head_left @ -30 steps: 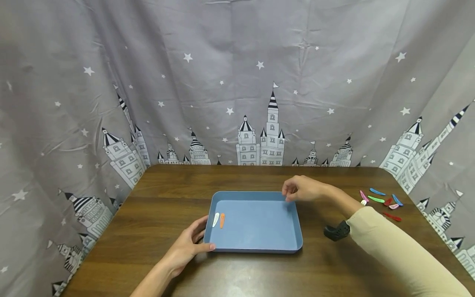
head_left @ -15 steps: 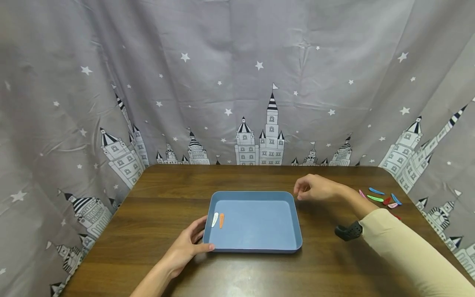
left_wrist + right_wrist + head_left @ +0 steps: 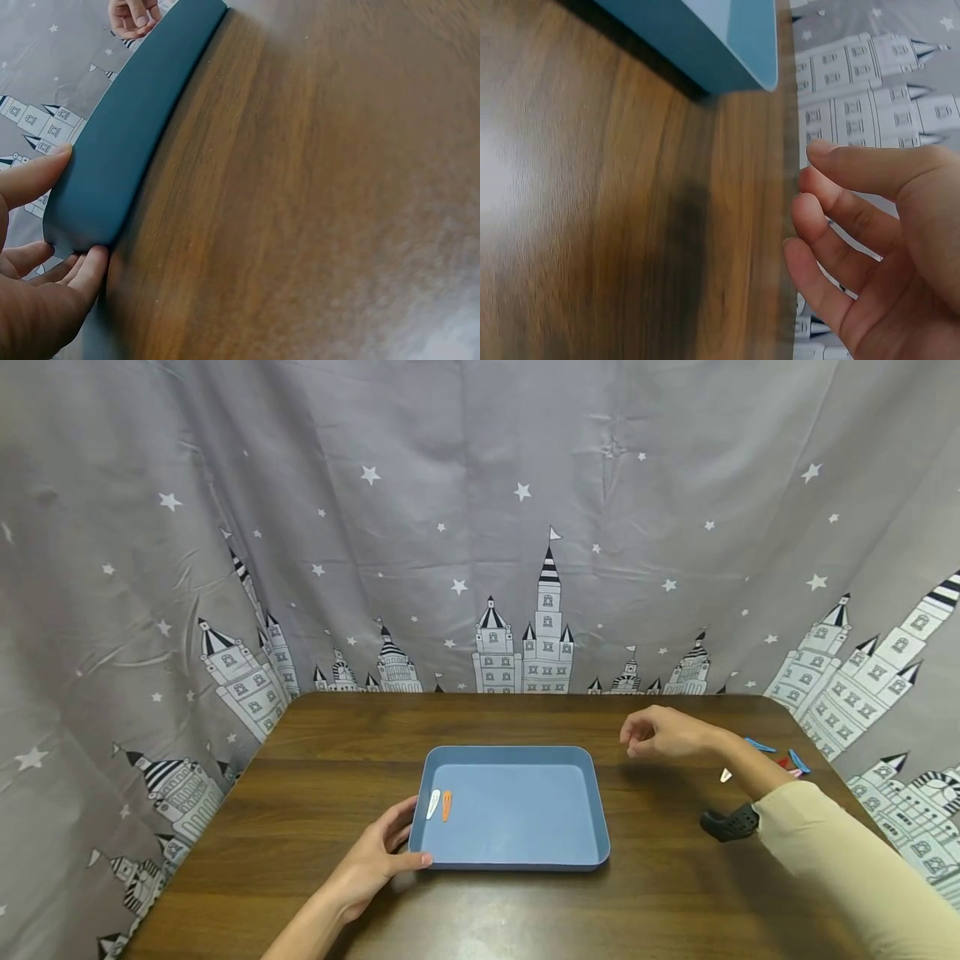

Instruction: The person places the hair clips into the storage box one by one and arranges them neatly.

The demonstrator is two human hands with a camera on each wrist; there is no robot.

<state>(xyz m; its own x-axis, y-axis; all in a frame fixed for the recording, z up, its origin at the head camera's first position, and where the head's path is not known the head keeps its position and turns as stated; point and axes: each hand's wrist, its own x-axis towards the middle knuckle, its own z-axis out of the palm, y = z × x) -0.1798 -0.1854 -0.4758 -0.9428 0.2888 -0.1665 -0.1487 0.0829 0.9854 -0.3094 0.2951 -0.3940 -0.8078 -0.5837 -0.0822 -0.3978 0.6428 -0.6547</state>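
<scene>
A shallow blue tray point(image 3: 517, 866) rests on the wooden table. Inside it, by the left wall, a white hair clip point(image 3: 433, 804) and an orange hair clip point(image 3: 447, 806) lie side by side. My left hand point(image 3: 378, 857) grips the tray's near left corner; the left wrist view has the thumb on the rim and the fingers against the outer wall point(image 3: 135, 142). Right of the tray, my right hand point(image 3: 663, 732) hovers above the table with loosely bent fingers. Nothing shows between its fingertips in the right wrist view.
Hair clips lie at the table's right side, partly hidden by my right forearm: a white clip point(image 3: 725, 775), blue clips point(image 3: 799, 761) and a bit of red point(image 3: 783, 762). A grey curtain point(image 3: 420, 527) with castles and stars hangs behind the table point(image 3: 315, 777).
My right hand has moved right, from over the tray's far right corner to beyond the tray, and its forearm now covers more clips. My left hand and the tray stay put.
</scene>
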